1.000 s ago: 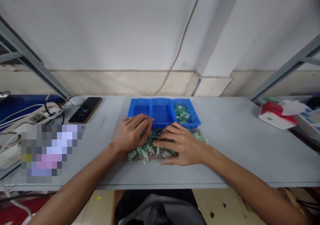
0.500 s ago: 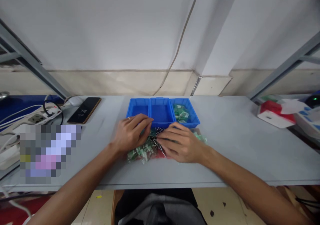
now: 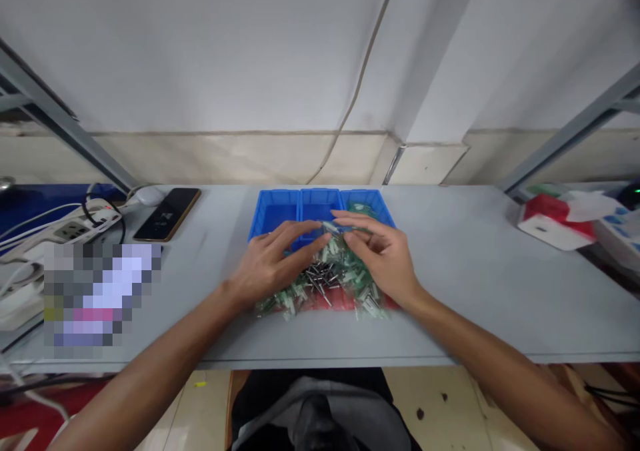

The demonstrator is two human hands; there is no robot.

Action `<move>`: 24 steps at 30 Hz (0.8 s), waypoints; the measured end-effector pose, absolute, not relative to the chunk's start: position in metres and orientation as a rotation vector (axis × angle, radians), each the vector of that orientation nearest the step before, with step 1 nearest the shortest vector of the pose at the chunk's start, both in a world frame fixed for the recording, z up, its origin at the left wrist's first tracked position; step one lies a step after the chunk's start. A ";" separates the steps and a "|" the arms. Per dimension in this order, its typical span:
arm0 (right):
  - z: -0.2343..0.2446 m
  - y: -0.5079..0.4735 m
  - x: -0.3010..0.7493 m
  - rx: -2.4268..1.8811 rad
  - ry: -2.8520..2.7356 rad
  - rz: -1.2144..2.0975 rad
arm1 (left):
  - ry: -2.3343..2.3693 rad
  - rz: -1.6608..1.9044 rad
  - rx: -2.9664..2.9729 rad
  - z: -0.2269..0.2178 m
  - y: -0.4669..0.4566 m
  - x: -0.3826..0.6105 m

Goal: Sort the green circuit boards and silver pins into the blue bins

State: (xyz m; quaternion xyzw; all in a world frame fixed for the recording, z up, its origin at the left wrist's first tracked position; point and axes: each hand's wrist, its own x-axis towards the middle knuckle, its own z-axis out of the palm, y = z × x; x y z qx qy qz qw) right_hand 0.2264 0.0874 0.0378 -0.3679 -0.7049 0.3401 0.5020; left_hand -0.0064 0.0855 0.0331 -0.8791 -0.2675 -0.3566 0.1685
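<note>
Above the front edge of the blue bins, a small clear plastic packet (image 3: 334,227) spans the gap between my fingertips. My left hand (image 3: 275,259) pinches its left side between thumb and forefinger. At its right side, my right hand (image 3: 386,249) has the thumb and fingers closed on it. Below my hands lies a heap of thin dark metal pins (image 3: 322,276) on a red surface (image 3: 325,300). Green-and-white packets lie to the left in a pile (image 3: 286,300) and to the right in another pile (image 3: 367,291), partly under my right hand.
Three joined blue bins, the left bin (image 3: 276,215), middle bin (image 3: 319,199) and right bin (image 3: 384,212), stand behind my hands; the right one holds green packets. A phone (image 3: 168,215) and power strip (image 3: 75,231) lie left. A red-and-white box (image 3: 553,224) sits right.
Both hands have lifted off the pin heap and come together farther back, with a packet now between the fingertips. The pins and right-hand packet pile are more exposed.
</note>
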 end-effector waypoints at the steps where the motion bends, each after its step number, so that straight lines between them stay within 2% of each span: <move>1: 0.039 0.087 0.227 -0.852 -1.724 0.849 | -0.762 -1.040 -2.490 0.033 0.086 -0.008; 6: 0.043 0.079 0.223 -0.660 -1.806 0.960 | -0.788 -1.189 -2.421 0.030 0.089 -0.014; 11: 0.042 0.084 0.226 -0.834 -1.887 0.567 | -0.804 -1.187 -2.420 0.025 0.086 -0.011; 18: 0.056 0.135 0.290 -1.055 -1.805 0.055 | -0.851 -1.138 -2.433 0.025 0.087 -0.012; 24: 0.047 0.150 0.301 -0.968 -2.260 0.032 | -0.820 -1.113 -2.439 0.026 0.089 -0.012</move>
